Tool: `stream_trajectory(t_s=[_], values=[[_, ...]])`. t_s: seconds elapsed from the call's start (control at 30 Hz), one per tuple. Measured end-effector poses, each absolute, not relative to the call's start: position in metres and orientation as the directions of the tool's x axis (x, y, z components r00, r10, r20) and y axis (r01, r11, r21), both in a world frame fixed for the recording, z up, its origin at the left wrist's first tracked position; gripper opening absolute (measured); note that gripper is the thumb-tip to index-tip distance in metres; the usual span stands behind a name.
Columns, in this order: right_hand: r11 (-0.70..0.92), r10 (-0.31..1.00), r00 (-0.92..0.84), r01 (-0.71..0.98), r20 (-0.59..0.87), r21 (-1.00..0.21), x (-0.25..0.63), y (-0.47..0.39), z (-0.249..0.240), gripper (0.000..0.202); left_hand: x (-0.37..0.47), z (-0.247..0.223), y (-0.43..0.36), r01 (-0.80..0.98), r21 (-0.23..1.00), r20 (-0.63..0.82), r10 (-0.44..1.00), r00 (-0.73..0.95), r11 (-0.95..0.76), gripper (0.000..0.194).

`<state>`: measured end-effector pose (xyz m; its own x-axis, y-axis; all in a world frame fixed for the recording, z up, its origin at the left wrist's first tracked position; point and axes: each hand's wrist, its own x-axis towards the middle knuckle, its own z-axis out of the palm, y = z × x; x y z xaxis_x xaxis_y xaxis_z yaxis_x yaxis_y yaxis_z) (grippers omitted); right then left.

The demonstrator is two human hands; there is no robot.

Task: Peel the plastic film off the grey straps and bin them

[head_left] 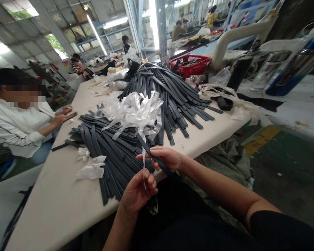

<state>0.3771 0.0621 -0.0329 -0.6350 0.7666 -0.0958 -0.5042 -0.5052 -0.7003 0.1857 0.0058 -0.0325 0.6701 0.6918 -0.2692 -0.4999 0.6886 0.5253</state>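
Observation:
Between thumb and fingers, my left hand [139, 191] pinches a thin white strip of film [144, 164] that hangs down past the fingertips. My right hand [167, 157] is closed round a dark grey strap [159, 161], which slants from the upper left down toward my lap. The film's upper end meets the strap near its far end; whether it is still stuck there I cannot tell. Just beyond my hands lies a pile of similar dark straps [107, 153]. A heap of crumpled white film strips [136, 111] rests on top of it.
A larger bundle of dark straps [170, 94] lies farther back on the pale table [57, 195]. Behind it stand a red basket [189, 66] and a plastic bottle [196, 79]. White scraps [91, 169] lie left. A seated person [23, 115] holds a phone [70, 116] across the table.

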Motion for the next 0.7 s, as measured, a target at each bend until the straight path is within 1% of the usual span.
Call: stream_trajectory(t_s=[0.07,0.1,0.17,0.2,0.27,0.3,0.33,0.37,0.4,0.43,0.5,0.6,0.7], values=[[-0.424,0.811,-0.578,-0.473,-0.091,-0.773,0.371,0.068,-0.029,0.041,0.185,-0.037,0.002,-0.532,0.466,-0.237,0.679,0.695,0.707,0.022],[-0.382,0.834,-0.544,-0.449,-0.091,-0.808,0.368,0.071,-0.026,0.042,0.185,-0.038,0.001,-0.539,0.455,-0.234,0.679,0.696,0.709,0.022],[-0.316,0.867,-0.491,-0.405,-0.087,-0.858,0.366,0.074,-0.019,0.043,0.184,-0.041,-0.001,-0.513,0.494,-0.273,0.685,0.675,0.702,0.024],[-0.295,0.875,-0.477,-0.391,-0.082,-0.872,0.365,0.075,-0.016,0.041,0.183,-0.041,-0.001,-0.485,0.55,-0.309,0.706,0.638,0.679,0.028],[-0.26,0.888,-0.454,-0.373,-0.069,-0.891,0.363,0.075,-0.009,0.038,0.179,-0.039,-0.001,-0.387,0.733,-0.349,0.798,0.491,0.559,0.047],[-0.245,0.894,-0.444,-0.364,-0.064,-0.899,0.362,0.075,-0.006,0.035,0.176,-0.036,0.0,-0.302,0.839,-0.323,0.86,0.395,0.453,0.057],[-0.229,0.899,-0.433,-0.352,-0.059,-0.908,0.361,0.075,-0.003,0.034,0.173,-0.034,0.001,-0.19,0.924,-0.266,0.914,0.305,0.332,0.063],[-0.208,0.905,-0.422,-0.331,-0.053,-0.92,0.36,0.074,-0.001,0.032,0.17,-0.031,0.002,-0.064,0.974,-0.198,0.951,0.237,0.219,0.065],[-0.182,0.91,-0.412,-0.299,-0.045,-0.937,0.358,0.073,0.0,0.032,0.167,-0.028,0.003,0.063,0.989,-0.146,0.969,0.198,0.136,0.062],[-0.151,0.914,-0.403,-0.259,-0.035,-0.954,0.357,0.073,0.002,0.031,0.164,-0.025,0.005,0.174,0.98,-0.123,0.976,0.182,0.091,0.057],[-0.082,0.922,-0.387,-0.164,-0.012,-0.983,0.354,0.071,0.003,0.031,0.159,-0.021,0.007,0.324,0.943,-0.141,0.972,0.185,0.075,0.044],[-0.018,0.929,-0.37,-0.083,0.014,-0.996,0.352,0.07,0.005,0.031,0.157,-0.019,0.01,0.415,0.907,-0.195,0.948,0.25,0.077,0.034],[0.0,0.932,-0.362,-0.068,0.025,-0.998,0.351,0.071,0.005,0.03,0.158,-0.018,0.012,0.426,0.9,-0.241,0.915,0.323,0.087,0.03]])
